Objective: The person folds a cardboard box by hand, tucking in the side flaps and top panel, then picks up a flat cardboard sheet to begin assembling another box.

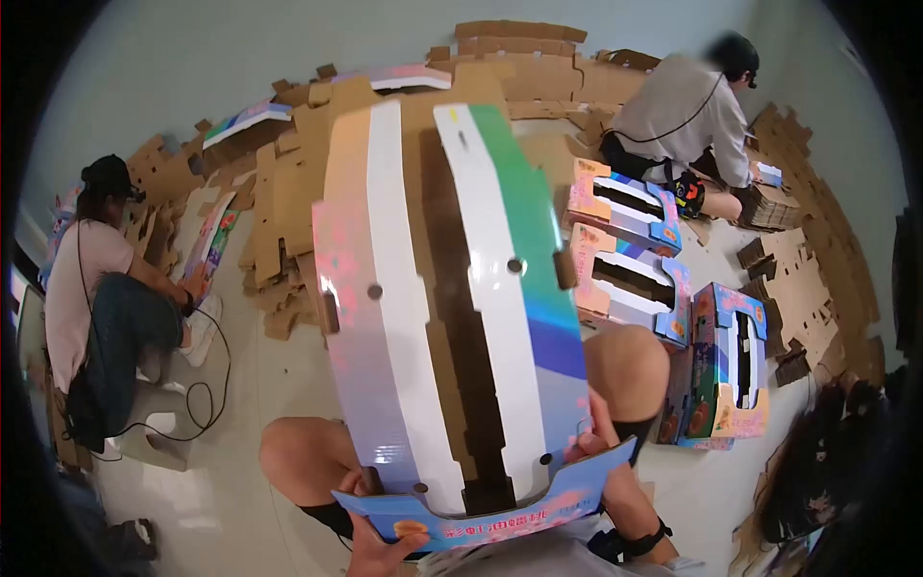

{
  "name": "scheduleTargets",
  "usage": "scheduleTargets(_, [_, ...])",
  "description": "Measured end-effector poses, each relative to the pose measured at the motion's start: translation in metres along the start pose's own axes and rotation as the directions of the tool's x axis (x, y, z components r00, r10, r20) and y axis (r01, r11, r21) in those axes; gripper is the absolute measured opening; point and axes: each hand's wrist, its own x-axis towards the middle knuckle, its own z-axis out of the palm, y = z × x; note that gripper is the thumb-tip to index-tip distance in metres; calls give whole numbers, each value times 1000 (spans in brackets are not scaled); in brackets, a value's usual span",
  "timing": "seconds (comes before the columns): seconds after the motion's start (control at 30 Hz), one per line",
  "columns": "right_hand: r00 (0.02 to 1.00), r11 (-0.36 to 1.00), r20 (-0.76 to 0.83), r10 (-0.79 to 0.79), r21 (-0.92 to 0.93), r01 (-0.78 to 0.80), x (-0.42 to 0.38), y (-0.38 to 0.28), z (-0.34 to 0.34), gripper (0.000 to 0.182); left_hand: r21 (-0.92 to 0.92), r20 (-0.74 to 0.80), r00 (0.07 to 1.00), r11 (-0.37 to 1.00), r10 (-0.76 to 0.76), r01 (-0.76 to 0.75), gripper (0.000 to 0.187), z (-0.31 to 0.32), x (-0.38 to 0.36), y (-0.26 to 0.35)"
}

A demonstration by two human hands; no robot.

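A printed cardboard box (pixel 351 288) in pink, blue, green and white stands between my knees, its top panels parted by a long dark gap. Its near end panel (pixel 500 524), blue with red lettering, faces me. My left hand (pixel 380 546) is closed on the near left corner, thumb on the end panel and other fingers partly hidden behind it. At the near right corner, my right hand (pixel 598 428) grips the side and the raised end flap, with part of the hand out of sight.
Folded printed boxes (pixel 630 279) stand to my right, with another box (pixel 731 365) nearer me. Flat brown cardboard (pixel 279 207) lies ahead, with more stacks (pixel 817 288) at right. One person (pixel 115 288) crouches at left beside a looped cable (pixel 207 413); another (pixel 683 115) sits at back right.
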Motion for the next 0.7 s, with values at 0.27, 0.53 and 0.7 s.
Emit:
scheduleTargets(0.27, [980, 957, 111, 163, -261, -130, 49, 89, -1, 61, -97, 39, 985, 981, -166, 169, 134, -17, 19, -35])
scheduleTargets(0.53, [993, 969, -16, 119, -218, -119, 49, 91, 19, 58, -61, 174, 956, 967, -234, 248, 121, -36, 48, -39])
scheduleTargets(0.7, [992, 955, 14, 128, -271, -120, 51, 94, 21, 58, -18, 199, 961, 980, -193, 200, 120, -45, 55, -54])
